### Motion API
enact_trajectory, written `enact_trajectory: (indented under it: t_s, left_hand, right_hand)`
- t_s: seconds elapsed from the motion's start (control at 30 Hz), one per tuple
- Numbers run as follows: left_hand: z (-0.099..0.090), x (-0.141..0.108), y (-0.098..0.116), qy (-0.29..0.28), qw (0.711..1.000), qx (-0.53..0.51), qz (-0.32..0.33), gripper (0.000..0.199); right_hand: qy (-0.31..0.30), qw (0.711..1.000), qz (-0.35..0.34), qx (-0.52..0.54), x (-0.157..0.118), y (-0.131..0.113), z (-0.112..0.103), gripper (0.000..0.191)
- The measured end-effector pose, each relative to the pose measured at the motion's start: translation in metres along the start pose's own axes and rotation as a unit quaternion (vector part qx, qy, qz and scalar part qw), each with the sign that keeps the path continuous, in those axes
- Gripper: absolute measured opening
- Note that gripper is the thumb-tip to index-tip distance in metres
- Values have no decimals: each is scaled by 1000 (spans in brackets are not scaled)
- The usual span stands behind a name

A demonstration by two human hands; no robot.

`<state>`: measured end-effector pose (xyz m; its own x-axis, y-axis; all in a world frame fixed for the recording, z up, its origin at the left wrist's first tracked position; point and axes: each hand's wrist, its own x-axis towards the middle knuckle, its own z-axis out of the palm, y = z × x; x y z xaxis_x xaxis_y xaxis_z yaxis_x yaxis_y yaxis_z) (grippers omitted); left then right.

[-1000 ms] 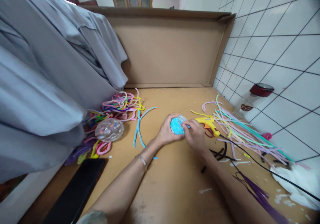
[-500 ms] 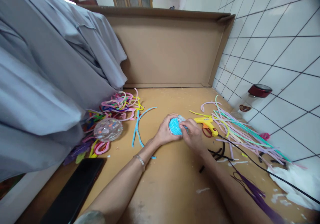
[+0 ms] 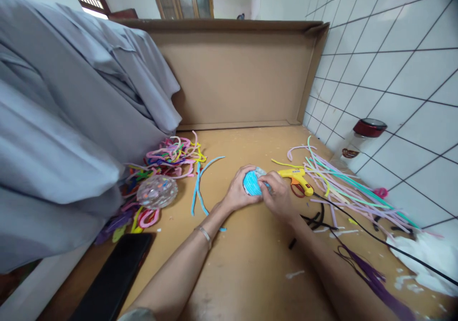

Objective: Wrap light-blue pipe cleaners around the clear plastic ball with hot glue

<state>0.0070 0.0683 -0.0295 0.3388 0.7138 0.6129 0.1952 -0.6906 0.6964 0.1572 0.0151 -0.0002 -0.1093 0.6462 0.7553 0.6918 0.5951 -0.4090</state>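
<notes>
My left hand (image 3: 240, 191) is wrapped round a small round piece (image 3: 252, 182) whose face is covered with rows of bright blue pipe cleaner. A greyish, clear-looking part shows at its upper right rim. Against the right side of that face, the fingers of my right hand (image 3: 278, 192) are pinched on a bit of blue pipe cleaner, its end mostly hidden by the fingertips. Loose blue pipe cleaners (image 3: 198, 187) lie on the table left of my hands. Just beyond my right hand rests a yellow glue gun (image 3: 300, 179) with scissors partly under it.
Left are a clear patterned bowl-like piece (image 3: 157, 191), a heap of coloured pipe cleaners (image 3: 175, 154) and a black phone (image 3: 114, 275). Right are pastel pipe cleaners (image 3: 358, 187), the glue gun's cord, black pieces (image 3: 317, 220), purple strands (image 3: 368, 271) and a red-lidded jar (image 3: 368, 128). Cardboard (image 3: 239, 77) stands behind.
The camera view has shifted slightly. Both hands stay at the round blue piece, the right still pinching at its right side; little else differs.
</notes>
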Motion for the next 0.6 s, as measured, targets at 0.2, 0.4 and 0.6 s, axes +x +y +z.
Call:
enact_trajectory:
  t_s: [0.2, 0.4, 0.6]
  left_hand:
    - [1, 1, -1, 4, 1000, -11, 11, 72]
    - [0, 1, -1, 3, 1000, -14, 1, 72]
    - [0, 1, -1, -2, 1000, -21, -10, 76]
  right_hand:
    - [-2, 1000, 5, -1, 1, 0, 0, 14]
    - [6, 1000, 2, 1, -1, -1, 1, 15]
    - [78, 996, -5, -33, 1, -7, -4, 14]
